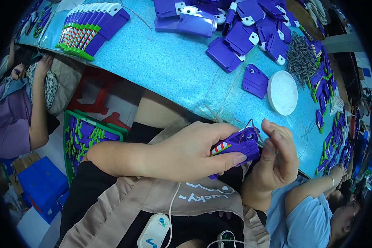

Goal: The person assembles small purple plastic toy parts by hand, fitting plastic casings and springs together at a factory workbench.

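Observation:
In my left hand [186, 149], fingers wrapped round it, is a purple plastic casing [249, 145] with a green edge and red-and-white stripes. It is held above my lap, just off the table's near edge. A thin wire [256, 129] comes up from the casing's end and curves to the right. My right hand [279, 161] is close beside it, fingers bent and the thumb pinching at the thin wire. What lies between those fingertips is hard to make out. Beyond the hands lies a loose purple cover [254, 81], next to a white bowl [282, 93].
Purple covers [235, 39] are heaped at the back of the blue table [169, 66], beside a tangle of grey metal pieces [301, 60]. Assembled parts stand in a row [91, 31]. A green crate [72, 124] stands at left. Co-workers [308, 206] sit either side.

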### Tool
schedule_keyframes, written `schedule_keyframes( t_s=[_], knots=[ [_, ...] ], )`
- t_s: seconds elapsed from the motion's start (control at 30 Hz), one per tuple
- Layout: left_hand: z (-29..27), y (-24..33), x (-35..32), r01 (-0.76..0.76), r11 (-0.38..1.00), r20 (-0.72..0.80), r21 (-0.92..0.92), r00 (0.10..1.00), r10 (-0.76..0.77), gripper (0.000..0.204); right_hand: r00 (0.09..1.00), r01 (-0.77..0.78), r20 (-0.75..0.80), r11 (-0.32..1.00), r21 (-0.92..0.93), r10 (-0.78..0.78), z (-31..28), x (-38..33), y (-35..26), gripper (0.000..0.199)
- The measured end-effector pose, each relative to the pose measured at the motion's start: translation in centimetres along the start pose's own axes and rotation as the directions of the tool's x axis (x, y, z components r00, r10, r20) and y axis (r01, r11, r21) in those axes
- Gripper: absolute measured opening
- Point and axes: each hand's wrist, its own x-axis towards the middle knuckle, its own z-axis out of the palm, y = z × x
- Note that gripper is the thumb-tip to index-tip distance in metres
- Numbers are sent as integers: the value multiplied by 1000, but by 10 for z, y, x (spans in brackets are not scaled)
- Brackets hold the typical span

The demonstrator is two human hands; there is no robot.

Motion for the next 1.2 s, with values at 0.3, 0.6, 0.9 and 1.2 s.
schedule_keyframes(
  t_s=[0.3, 0.6, 0.9, 1.2],
  knots=[
    [-3, 4, 4, -8, 977, 58, 214, 998, -5, 25, 981, -176, 13, 858, 482, 195, 9, 0, 5, 15],
    [-4, -2, 3, -88, 994, -22, 63, 996, 89, 27, 993, -114, 9, 993, 38, 114, 3, -1, 2, 21],
    [-7, 1, 3, -214, 912, -23, 349, 971, 237, 31, 990, -144, 19, 984, 107, 143, 6, 4, 1, 22],
    [-8, -1, 4, -138, 952, 6, 272, 990, 141, 23, 964, -234, -30, 894, 383, 265, 9, 1, 1, 16]
  ],
)
